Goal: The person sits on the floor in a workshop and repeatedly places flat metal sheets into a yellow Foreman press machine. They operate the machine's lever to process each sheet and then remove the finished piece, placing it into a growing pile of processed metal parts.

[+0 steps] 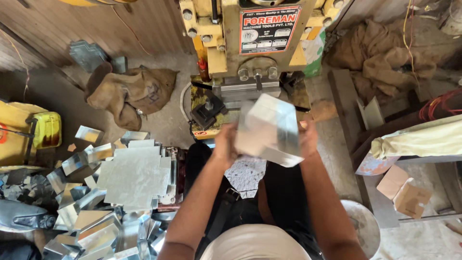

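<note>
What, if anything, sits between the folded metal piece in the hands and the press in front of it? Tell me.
Nothing visible does. Both the left hand and the right hand hold the folded metal piece directly in front of the yellow press; the piece itself hides part of the press bed.

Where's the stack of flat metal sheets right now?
In the head view, the sheet stack lies low on the person's left, beside the left forearm, on a heap of bent metal pieces, below the brown sack.

A shiny folded sheet-metal box (270, 129), tilted, held up between both hands before the press.
</note>
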